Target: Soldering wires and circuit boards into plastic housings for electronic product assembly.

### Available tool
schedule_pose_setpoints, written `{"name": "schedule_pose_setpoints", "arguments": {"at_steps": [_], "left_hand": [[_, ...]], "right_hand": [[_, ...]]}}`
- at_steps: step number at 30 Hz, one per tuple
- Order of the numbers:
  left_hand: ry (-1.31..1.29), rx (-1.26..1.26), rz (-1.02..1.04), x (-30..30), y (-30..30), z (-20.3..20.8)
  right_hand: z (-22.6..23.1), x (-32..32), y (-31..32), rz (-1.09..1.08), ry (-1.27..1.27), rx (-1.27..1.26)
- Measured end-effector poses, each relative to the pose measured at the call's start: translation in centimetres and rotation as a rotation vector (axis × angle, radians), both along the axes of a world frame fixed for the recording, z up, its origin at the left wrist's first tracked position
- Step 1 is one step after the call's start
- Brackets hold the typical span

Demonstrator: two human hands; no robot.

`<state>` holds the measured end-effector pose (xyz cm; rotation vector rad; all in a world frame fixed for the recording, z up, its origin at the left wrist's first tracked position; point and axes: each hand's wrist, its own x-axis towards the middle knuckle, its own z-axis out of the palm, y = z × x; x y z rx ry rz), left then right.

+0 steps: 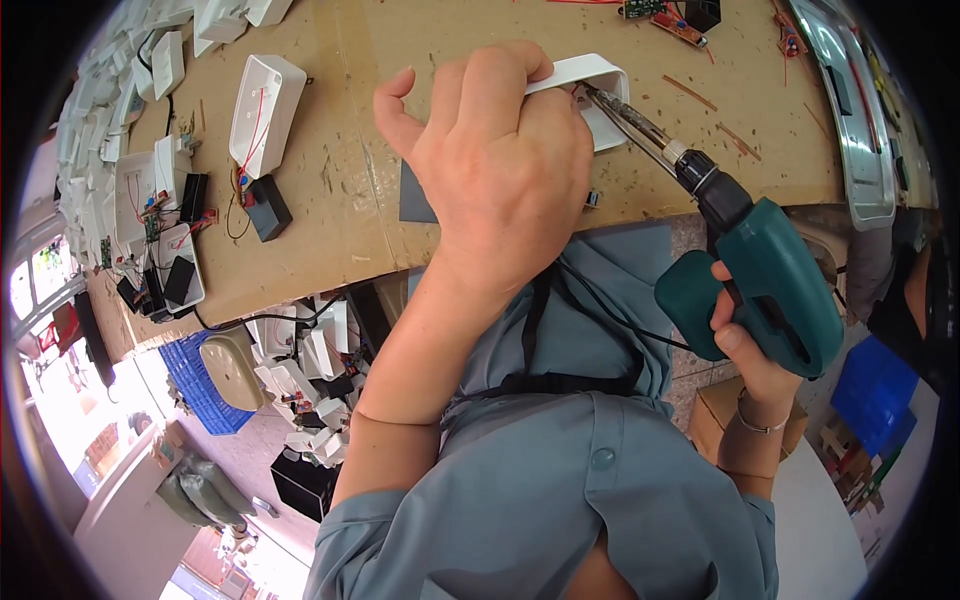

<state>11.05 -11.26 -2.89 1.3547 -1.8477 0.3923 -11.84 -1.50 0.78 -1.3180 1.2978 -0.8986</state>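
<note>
My left hand [500, 150] grips a white plastic case [590, 70] at the edge of the worktable, with its back to me and one finger sticking out to the left. In my right hand [750, 350] is a green soldering gun [785, 285], my fingers wrapped round its grip. The gun's long metal tip [640, 130] reaches into the open side of the case, where a bit of red wire shows. Just what the tip touches there is too small to tell. A dark flat piece [415, 195] lies partly hidden under my left hand.
Left on the worktable [340, 200] are another white case [265, 110] with red wires, a black block [268, 208], and a pile of cases [100, 130]. Circuit boards [680, 28] lie at the far edge. A metal tray [850, 110] stands right; a black cord [620, 315] crosses my lap.
</note>
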Motion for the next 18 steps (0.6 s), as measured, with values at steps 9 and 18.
{"name": "schedule_pose_setpoints", "arguments": {"at_steps": [9, 18], "left_hand": [[0.004, 0.002, -0.012, 0.06, 0.05, -0.03], [0.003, 0.012, -0.01, 0.07, 0.05, -0.03]], "right_hand": [[-0.14, -0.28, -0.61, 0.058, 0.047, -0.104], [0.45, -0.03, -1.08, 0.038, 0.078, -0.157]]}}
